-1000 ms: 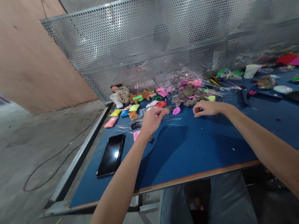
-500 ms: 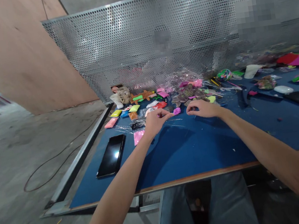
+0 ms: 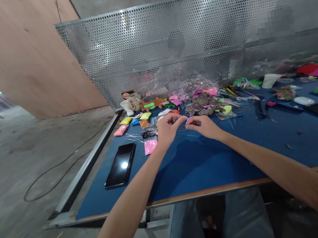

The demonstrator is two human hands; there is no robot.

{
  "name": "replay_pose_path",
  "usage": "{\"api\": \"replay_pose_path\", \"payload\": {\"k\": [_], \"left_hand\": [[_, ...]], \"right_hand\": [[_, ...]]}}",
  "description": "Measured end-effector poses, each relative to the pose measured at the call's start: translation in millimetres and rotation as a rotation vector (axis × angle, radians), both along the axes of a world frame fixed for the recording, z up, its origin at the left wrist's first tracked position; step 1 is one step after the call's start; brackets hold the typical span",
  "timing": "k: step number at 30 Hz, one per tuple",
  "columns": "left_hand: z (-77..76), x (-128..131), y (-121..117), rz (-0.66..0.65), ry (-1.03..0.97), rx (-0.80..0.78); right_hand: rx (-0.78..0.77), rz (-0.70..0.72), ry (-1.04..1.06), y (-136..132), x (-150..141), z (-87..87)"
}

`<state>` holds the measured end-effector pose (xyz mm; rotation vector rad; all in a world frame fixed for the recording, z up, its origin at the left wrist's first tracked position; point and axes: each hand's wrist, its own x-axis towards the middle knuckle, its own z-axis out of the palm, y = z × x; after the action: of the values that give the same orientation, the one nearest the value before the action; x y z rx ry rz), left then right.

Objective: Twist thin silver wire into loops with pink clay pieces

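My left hand reaches over the blue table with thumb and fingers pinched together; whatever is between its fingertips is too small to make out. Facing it, my right hand is closed at the fingertips around a small purple lump of modelling clay, mostly hidden by the fingers. The two sets of fingertips meet or almost meet there. Thin wires lie on the table beneath and left of the hands. Close to my left wrist is a pink clay packet.
A dark phone lies at the left of the blue table. Coloured clay packets and a grey-brown clump sit behind the hands. A perforated metal panel borders the back. A white mouse lies right.
My right hand has moved left to the purple clay lump and closed on it. My left hand has shifted right, bringing the fingertips together. The view has tilted slightly.
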<state>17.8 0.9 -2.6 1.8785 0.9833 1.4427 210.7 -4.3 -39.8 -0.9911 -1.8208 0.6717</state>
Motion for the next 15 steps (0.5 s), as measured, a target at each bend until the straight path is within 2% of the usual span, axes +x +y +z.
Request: {"api": "replay_pose_path", "payload": {"k": [6,11,15], "left_hand": [[5.3,-3,2,0.031,-0.174,-0.077],[8.7,-3,0,0.042,-0.271,-0.052],[8.4,-4,3,0.064,-0.406,-0.071]], "right_hand": [[-0.011,-0.075,0.142,4,6,-0.6],[-0.038,-0.089,0.228,6,10,0.3],[-0.025,-0.165,0.255,11,19,0.7]]}}
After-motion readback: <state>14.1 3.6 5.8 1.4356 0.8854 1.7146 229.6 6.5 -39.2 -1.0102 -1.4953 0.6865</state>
